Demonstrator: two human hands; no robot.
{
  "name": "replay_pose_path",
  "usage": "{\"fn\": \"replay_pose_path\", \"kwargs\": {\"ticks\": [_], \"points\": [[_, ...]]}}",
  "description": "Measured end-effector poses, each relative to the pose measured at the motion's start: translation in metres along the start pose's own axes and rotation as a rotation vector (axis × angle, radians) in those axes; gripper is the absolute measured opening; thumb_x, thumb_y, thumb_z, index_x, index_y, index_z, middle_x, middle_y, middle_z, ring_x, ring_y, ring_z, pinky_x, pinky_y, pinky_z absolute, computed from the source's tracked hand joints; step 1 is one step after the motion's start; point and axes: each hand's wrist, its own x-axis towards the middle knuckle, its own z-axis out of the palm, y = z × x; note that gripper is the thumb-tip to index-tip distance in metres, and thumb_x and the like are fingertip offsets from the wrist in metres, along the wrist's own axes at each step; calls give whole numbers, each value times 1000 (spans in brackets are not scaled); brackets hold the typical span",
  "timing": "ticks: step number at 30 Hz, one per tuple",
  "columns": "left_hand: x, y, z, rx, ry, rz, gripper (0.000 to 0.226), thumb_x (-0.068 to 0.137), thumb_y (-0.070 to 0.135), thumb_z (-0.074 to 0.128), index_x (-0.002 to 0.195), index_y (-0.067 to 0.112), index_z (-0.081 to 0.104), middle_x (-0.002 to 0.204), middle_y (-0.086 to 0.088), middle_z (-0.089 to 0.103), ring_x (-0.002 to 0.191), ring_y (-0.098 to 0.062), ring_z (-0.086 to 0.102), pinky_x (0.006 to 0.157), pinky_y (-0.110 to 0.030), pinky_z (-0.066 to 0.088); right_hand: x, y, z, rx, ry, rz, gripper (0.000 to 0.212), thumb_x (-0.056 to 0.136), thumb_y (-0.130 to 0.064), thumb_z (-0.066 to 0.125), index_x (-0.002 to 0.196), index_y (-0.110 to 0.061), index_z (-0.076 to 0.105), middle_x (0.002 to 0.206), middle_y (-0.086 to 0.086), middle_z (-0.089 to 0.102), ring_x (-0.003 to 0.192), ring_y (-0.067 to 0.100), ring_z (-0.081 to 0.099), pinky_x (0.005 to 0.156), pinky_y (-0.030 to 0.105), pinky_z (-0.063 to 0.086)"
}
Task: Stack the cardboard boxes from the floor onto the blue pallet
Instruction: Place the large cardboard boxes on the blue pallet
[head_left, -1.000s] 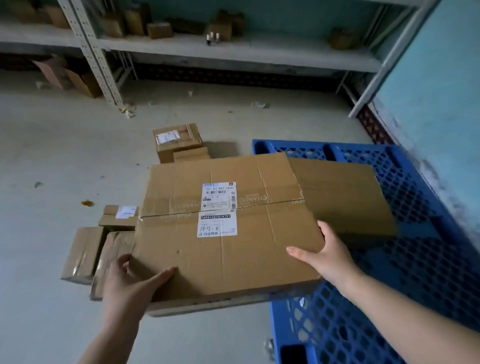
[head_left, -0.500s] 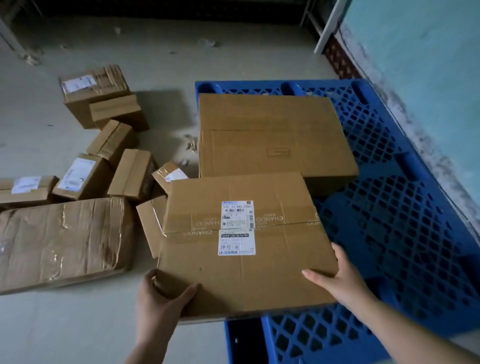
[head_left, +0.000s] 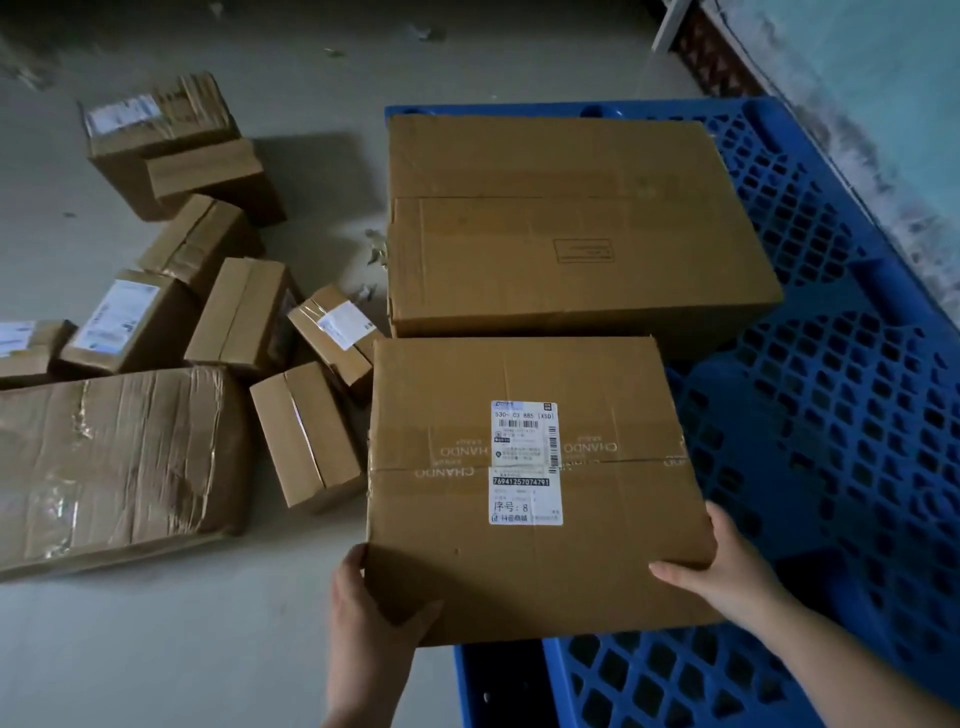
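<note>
I hold a flat cardboard box (head_left: 530, 551) with a white shipping label between both hands, over the near left part of the blue pallet (head_left: 831, 467). My left hand (head_left: 374, 618) grips its near left corner. My right hand (head_left: 727, 566) grips its near right corner. Its far edge meets a larger plain cardboard box (head_left: 566, 228) that lies on the far part of the pallet. Whether the held box rests on the pallet cannot be told.
Several small cardboard boxes (head_left: 244, 317) lie scattered on the grey floor to the left, with a big crumpled taped box (head_left: 109, 462) nearest me. A teal wall (head_left: 883, 78) runs along the pallet's right side. A shelf leg (head_left: 670, 21) stands at the far right corner.
My view has tilted down from the shelves to the floor. The held box has moved right and down, onto the pallet's near left part, against the larger box.
</note>
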Motion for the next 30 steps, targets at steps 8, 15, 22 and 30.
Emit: {"fn": "replay_pose_path", "kwargs": {"ticks": [8, 15, 22, 30], "points": [[25, 10, -23, 76, -67, 156, 82, 62, 32, 82, 129, 23, 36, 122, 6, 45, 105, -13, 48, 87, -31, 49, 12, -41, 9, -66, 218, -41, 120, 60, -39, 84, 149, -25, 4, 156, 8, 15, 139, 33, 22, 108, 55, 29], [34, -32, -142, 21, 69, 70, 59, 67, 31, 78, 118, 22, 50, 108, 1, 51, 98, -17, 50, 77, -29, 41, -59, -164, 127, -479, 371, -876, 73, 67, -60, 57, 126, -18, 45, 130, 7, 53, 121, 24, 39, 104, 38, 24], [118, -126, -275, 39, 288, 0, 64, 65, 28, 81, 121, 18, 51, 114, -8, 53, 107, -30, 52, 91, -45, 45, -101, -286, 321, -453, -252, -830, 81, 75, -52, 67, 141, -22, 29, 146, -3, 34, 132, 17, 36, 106, 30, 34], [253, -249, -357, 136, 475, -147, 89, 59, 52, 76, 129, 7, 44, 129, -19, 53, 119, -35, 48, 98, -41, 37, -21, -315, 471, -81, -288, -294, 118, 75, -55, 66, 146, -3, -13, 158, 12, 3, 144, 26, 14, 113, 33, 20]]}}
